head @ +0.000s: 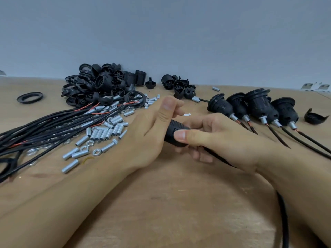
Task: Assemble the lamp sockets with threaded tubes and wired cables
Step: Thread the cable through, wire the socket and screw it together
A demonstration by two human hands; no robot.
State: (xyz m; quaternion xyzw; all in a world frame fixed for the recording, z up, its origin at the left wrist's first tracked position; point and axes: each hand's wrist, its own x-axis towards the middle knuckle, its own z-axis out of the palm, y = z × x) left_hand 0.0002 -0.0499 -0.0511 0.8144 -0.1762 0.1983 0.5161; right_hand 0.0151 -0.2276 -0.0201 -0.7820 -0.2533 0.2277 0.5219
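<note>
**What you can't really make out here**

The black socket (174,133) is mostly buried between the two hands. The left hand (152,129) covers its far end, and the right hand (213,138) wraps the rest, so how the parts sit together is anyone's guess. Its cable (283,217) disappears under the right forearm and runs off the bottom edge. The bundle of wired cables (41,129) is cut off at the left edge. The heap of black parts (100,85) blurs into one mass. Pale things at the far right corner of the bench (179,203) are too small to tell.
</note>
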